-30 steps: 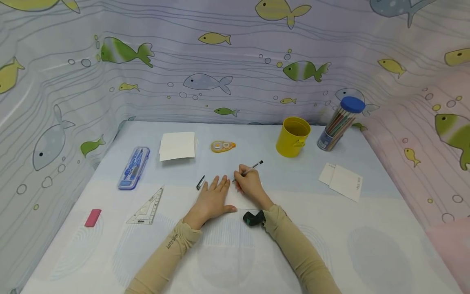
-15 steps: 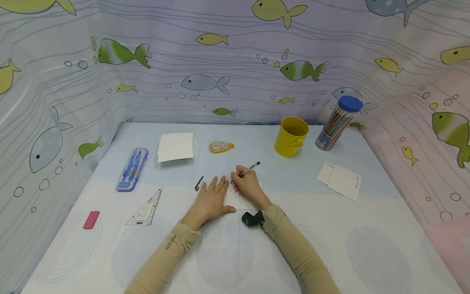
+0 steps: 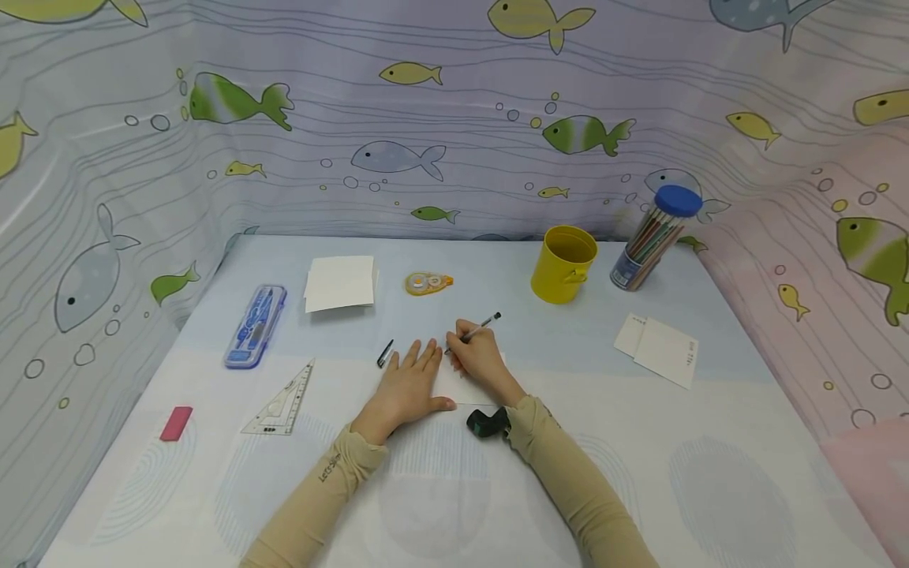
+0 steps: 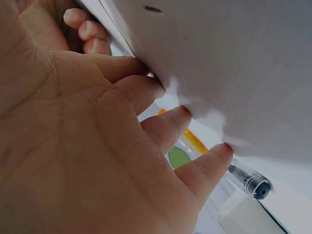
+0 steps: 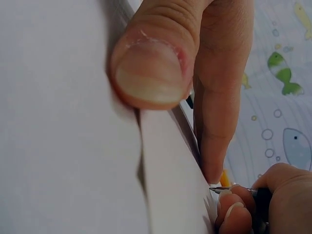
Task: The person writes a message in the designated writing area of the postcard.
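Observation:
My left hand [image 3: 406, 390] lies palm down with fingers spread on a white sheet of paper [image 3: 465, 390], its thumb stretched along the near edge. In my right hand [image 3: 483, 359] a pen [image 3: 487, 322] is pinched, black end pointing up and away. The right wrist view shows the pen's tip [image 5: 220, 188] at the sheet, close beside a left fingertip. Left of the left hand lies a clear pen cap [image 3: 386, 353] with a dark clip. Any writing under the tip is too small to tell. A black curved object [image 3: 486, 424] sits by the right cuff.
Farther back are stacked white cards [image 3: 341, 282], an orange correction tape [image 3: 428, 283], a yellow bucket [image 3: 563, 268] and a pencil jar [image 3: 649, 244]. Marked cards [image 3: 667, 353] lie right. A blue stationery case [image 3: 256, 327], set square [image 3: 284, 404] and pink eraser [image 3: 176, 424] lie left.
The head view has shifted very slightly. Both hands keep the same places, and the pen stays in the right hand with no clear movement.

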{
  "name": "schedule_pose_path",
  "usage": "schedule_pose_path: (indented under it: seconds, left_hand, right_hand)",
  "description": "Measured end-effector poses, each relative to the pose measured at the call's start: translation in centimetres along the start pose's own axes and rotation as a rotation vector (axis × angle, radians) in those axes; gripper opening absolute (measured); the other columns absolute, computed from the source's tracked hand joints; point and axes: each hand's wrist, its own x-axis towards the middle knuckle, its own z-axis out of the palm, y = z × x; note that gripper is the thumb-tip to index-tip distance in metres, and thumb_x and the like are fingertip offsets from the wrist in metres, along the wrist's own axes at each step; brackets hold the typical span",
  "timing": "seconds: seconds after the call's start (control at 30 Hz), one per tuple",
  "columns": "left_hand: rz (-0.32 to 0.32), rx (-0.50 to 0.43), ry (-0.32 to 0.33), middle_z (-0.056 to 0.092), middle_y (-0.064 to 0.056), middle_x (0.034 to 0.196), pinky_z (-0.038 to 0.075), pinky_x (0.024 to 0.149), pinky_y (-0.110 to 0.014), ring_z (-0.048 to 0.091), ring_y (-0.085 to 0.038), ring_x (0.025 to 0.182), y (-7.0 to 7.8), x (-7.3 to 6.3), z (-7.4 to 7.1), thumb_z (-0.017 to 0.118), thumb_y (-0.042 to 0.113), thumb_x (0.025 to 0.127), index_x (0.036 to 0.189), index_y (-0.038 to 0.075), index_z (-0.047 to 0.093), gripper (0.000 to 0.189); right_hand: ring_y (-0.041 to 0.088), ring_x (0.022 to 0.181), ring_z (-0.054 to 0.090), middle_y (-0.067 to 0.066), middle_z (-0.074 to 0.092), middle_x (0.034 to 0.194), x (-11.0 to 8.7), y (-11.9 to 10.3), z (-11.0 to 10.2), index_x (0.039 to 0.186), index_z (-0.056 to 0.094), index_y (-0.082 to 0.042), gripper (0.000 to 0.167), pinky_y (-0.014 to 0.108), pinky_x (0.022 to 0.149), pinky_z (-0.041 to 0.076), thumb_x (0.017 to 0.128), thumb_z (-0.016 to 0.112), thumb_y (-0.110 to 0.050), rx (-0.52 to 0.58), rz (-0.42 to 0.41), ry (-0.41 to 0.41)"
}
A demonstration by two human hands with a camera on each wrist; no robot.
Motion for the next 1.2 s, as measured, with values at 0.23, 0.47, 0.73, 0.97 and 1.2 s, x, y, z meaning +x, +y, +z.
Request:
schedule_pose_path:
  seconds: [0.23,0.47,0.73,0.97,1.2]
  left_hand:
    - [0.003,-0.009,0.004,0.021,-0.015,0.161,0.018,0.116,-0.063,0.015,-0.039,0.149,0.05,-0.14,-0.03,0.063,0.056,0.086,0.152,0.001,0.027,0.094]
    - [0.007,-0.002,0.001,0.02,-0.014,0.161,0.018,0.116,-0.062,0.015,-0.038,0.15,0.05,0.01,0.02,0.062,0.057,0.086,0.152,0.002,0.026,0.094]
    - [0.0,0.0,-0.004,0.019,-0.014,0.161,0.017,0.116,-0.063,0.015,-0.038,0.15,0.08,-0.06,-0.08,0.063,0.058,0.085,0.153,0.002,0.025,0.096]
    - [0.003,0.002,-0.005,0.019,-0.014,0.162,0.017,0.116,-0.062,0.014,-0.038,0.15,-0.04,-0.08,0.05,0.062,0.059,0.085,0.153,0.002,0.024,0.096]
    - [0.002,-0.007,0.0,0.02,-0.015,0.161,0.018,0.116,-0.062,0.015,-0.038,0.149,-0.05,-0.14,-0.07,0.063,0.057,0.085,0.152,0.001,0.026,0.095]
  right_hand:
    - [0.005,0.032,0.046,-0.002,0.052,0.046,-0.05,-0.04,-0.03,0.065,0.043,-0.007,0.032,0.021,0.034,0.038,0.096,0.052,-0.011,0.02,0.011,0.013]
    - [0.005,0.033,0.046,-0.001,0.052,0.046,-0.07,0.03,-0.05,0.065,0.043,-0.007,0.032,0.021,0.034,0.038,0.095,0.052,-0.01,0.026,0.016,0.022]
    - [0.005,0.033,0.046,-0.001,0.053,0.046,-0.03,0.01,-0.03,0.066,0.043,-0.008,0.031,0.02,0.035,0.038,0.096,0.052,-0.011,0.006,0.01,0.001]
    - [0.006,0.033,0.046,0.0,0.053,0.045,-0.04,-0.09,-0.02,0.065,0.042,-0.008,0.031,0.021,0.034,0.038,0.095,0.052,-0.009,0.009,0.0,0.001]
    - [0.006,0.032,0.046,0.0,0.052,0.045,-0.08,-0.2,0.03,0.065,0.042,-0.008,0.031,0.021,0.034,0.037,0.095,0.052,-0.009,-0.009,-0.012,0.002]
